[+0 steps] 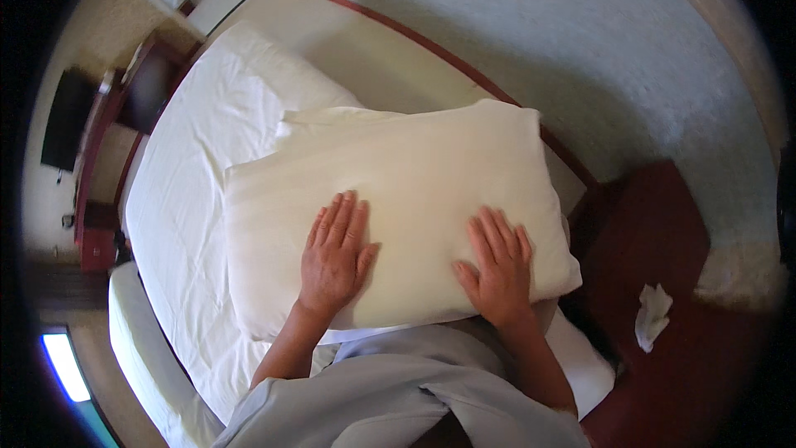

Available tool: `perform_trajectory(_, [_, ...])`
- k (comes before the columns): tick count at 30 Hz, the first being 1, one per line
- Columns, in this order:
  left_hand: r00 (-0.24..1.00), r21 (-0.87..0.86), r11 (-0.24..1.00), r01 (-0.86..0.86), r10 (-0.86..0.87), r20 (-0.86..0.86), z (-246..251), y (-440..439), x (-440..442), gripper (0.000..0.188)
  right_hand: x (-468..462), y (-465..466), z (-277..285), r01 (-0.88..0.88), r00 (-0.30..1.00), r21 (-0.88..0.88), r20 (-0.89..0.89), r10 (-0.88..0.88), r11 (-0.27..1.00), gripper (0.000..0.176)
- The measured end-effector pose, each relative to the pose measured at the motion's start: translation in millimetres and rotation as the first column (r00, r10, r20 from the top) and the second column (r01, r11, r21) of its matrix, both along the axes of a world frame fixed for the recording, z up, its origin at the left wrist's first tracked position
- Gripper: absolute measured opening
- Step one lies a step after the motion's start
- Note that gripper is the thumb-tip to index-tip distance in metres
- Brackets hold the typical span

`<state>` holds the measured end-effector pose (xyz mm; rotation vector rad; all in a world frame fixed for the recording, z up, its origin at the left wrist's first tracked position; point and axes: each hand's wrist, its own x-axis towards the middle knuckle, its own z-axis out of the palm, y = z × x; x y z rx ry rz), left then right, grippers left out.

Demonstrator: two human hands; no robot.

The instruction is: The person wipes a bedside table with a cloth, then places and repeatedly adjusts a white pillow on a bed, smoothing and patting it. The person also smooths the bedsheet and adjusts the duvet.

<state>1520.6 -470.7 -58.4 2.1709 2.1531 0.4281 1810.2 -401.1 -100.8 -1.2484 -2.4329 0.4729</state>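
Observation:
A plump pillow in a white pillowcase [410, 168] lies in front of me, across the end of a bed by the wall. Flat on its left half rests my left hand [336, 252], palm down, fingers pointing away from me. My right hand [497, 261] presses lightly on the right half, thumb spread from the fingers. Neither hand grips the fabric. Part of another white pillow or folded cloth [311, 117] shows beneath the far left edge. Wrinkled white bedding [199, 130] covers the mattress to the left.
At the right stands a dark red bedside cabinet [647, 230], with a crumpled white tissue or cloth [653, 317] on a dark red surface. Another white-covered bed [149, 354] is at lower left. A television [67, 118] and a red desk [93, 168] line the far left wall.

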Motion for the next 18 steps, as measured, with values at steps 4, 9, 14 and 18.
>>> perform_trajectory(4, [0.991, -0.027, 0.993, -0.116, 0.118, 0.060, 6.5, -5.6, -12.2, 0.062, 15.3, -10.5, -9.6, 0.102, 0.994, 0.073, 0.029, -0.105, 0.992, 0.069])
perform_trajectory(9, [0.983, -0.007, 0.984, -0.179, 0.179, 0.048, 4.2, -1.0, -21.6, 0.062, 31.3, -10.2, -14.7, 0.233, 0.972, 0.007, 0.023, -0.233, 0.972, 0.071])
perform_trajectory(14, [0.974, 0.010, 0.974, -0.224, 0.224, 0.029, 3.6, -7.5, -34.9, 0.063, 21.7, -11.3, 10.0, 0.323, 0.933, -0.166, -0.110, -0.343, 0.932, 0.073])
perform_trajectory(18, [0.950, 0.027, 0.949, -0.313, 0.313, 0.026, 2.8, -22.6, -43.9, 0.062, -2.7, -6.4, 29.3, 0.042, 0.973, 0.024, -0.230, -0.035, 0.999, 0.067])
